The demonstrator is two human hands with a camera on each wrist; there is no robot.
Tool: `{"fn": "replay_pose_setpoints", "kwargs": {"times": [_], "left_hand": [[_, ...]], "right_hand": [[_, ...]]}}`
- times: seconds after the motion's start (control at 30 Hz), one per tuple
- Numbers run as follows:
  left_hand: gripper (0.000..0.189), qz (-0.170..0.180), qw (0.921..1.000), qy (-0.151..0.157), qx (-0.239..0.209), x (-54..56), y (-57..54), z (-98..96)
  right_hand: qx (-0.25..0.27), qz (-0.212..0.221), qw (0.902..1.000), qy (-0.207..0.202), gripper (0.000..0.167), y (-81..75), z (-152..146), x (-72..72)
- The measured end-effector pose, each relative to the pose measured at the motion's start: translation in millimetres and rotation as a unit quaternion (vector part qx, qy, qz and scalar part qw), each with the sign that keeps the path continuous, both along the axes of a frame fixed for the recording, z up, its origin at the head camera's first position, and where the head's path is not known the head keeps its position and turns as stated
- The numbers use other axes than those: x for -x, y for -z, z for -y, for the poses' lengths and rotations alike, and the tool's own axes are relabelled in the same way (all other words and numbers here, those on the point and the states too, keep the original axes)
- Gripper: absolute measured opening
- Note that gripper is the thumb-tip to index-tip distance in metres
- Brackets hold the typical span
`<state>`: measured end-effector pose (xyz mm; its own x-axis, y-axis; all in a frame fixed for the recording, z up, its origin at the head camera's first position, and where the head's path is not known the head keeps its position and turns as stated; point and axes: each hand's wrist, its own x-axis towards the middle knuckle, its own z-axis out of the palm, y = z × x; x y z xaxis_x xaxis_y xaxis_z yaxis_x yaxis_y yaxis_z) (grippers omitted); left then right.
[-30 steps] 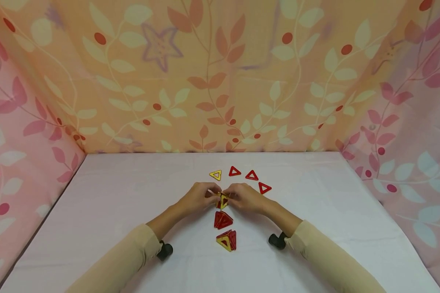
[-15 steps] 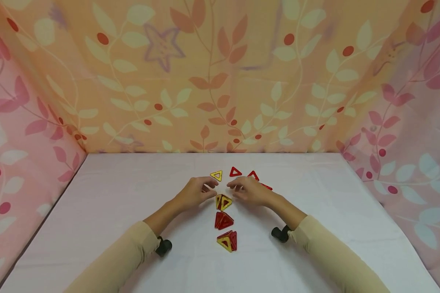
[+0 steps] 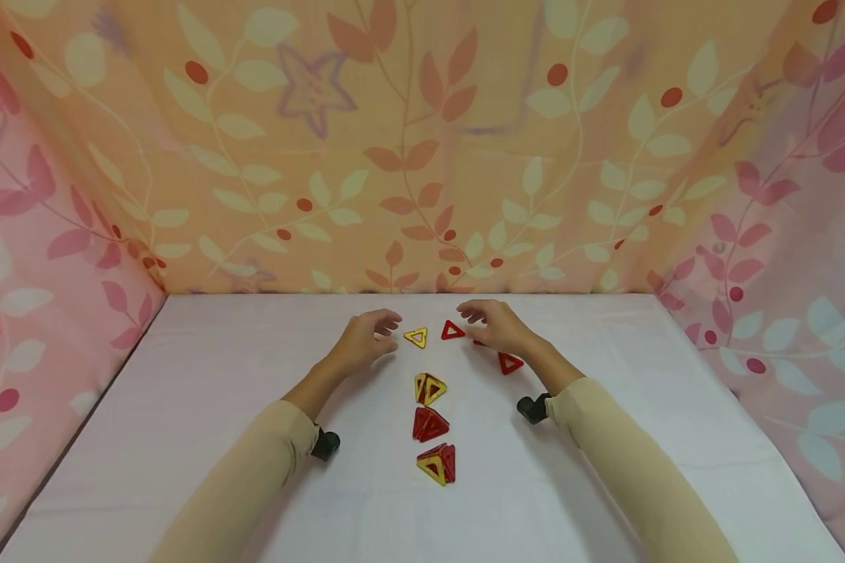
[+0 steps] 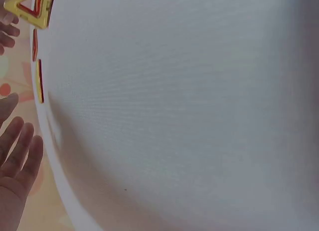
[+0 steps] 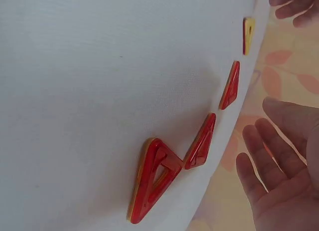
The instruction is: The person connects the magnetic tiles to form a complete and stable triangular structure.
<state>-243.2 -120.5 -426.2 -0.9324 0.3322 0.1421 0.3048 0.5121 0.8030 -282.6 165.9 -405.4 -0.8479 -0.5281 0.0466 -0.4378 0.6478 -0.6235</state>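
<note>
My left hand (image 3: 364,339) hovers left of a flat yellow triangle tile (image 3: 416,337), fingers relaxed and holding nothing. On the other side, my right hand (image 3: 496,324) hangs over the red triangle tiles, also with nothing in it. A red triangle tile (image 3: 453,330) lies between the two hands. The right hand partly hides a second red tile in the head view; in the right wrist view that red tile (image 5: 201,142) shows fully. Nearer me lies a third red tile (image 3: 510,363). A small pyramid with yellow faces (image 3: 431,389) stands just below the hands.
Two more small pyramids stand in a column toward me: a red one (image 3: 430,424) and a red-and-yellow one (image 3: 436,464). A white cloth covers the table (image 3: 253,352). Patterned fabric (image 3: 408,156) hangs along the back and both sides.
Both hands have let go of the yellow-faced pyramid and moved apart and farther away from me. The pyramid stays on the table.
</note>
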Motion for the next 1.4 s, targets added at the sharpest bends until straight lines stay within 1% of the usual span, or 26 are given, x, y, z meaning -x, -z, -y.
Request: {"fn": "replay_pose_setpoints", "kwargs": {"times": [0.17,0.37,0.57,0.67,0.8,0.97,1.2,1.4], "left_hand": [[0.042,0.017,0.9998,-0.006,-0.009,8.3,2.0,0.6],[0.043,0.043,0.9988,-0.013,-0.018,16.6,6.0,-3.1],[0.042,0.055,0.9982,0.005,-0.023,24.9,12.2,-10.0],[0.042,0.057,0.9982,0.013,-0.016,27.9,15.2,-13.4],[0.040,0.058,0.9982,0.016,0.004,29.3,16.5,-18.8],[0.038,0.063,0.9979,0.015,0.009,28.2,14.7,-24.9],[0.032,0.055,0.9977,-0.019,0.033,26.2,14.6,-28.1],[0.032,0.057,0.9974,-0.022,0.038,26.0,14.3,-28.9]], "right_hand": [[0.000,0.022,0.9997,0.011,0.041,6.8,0.1,9.8],[-0.004,0.026,0.9995,0.018,0.045,15.1,-0.6,16.2],[-0.015,0.028,0.9993,0.020,0.047,20.5,2.2,19.0],[-0.014,0.030,0.9992,0.022,0.047,21.7,4.3,19.7],[-0.017,0.024,0.9995,0.014,0.047,23.6,7.4,20.1],[-0.022,0.026,0.9992,0.018,0.046,25.4,11.3,19.8],[-0.028,0.012,0.9994,0.014,0.042,25.6,16.4,16.9],[-0.027,0.014,0.9994,0.015,0.039,24.2,17.0,13.7]]}}
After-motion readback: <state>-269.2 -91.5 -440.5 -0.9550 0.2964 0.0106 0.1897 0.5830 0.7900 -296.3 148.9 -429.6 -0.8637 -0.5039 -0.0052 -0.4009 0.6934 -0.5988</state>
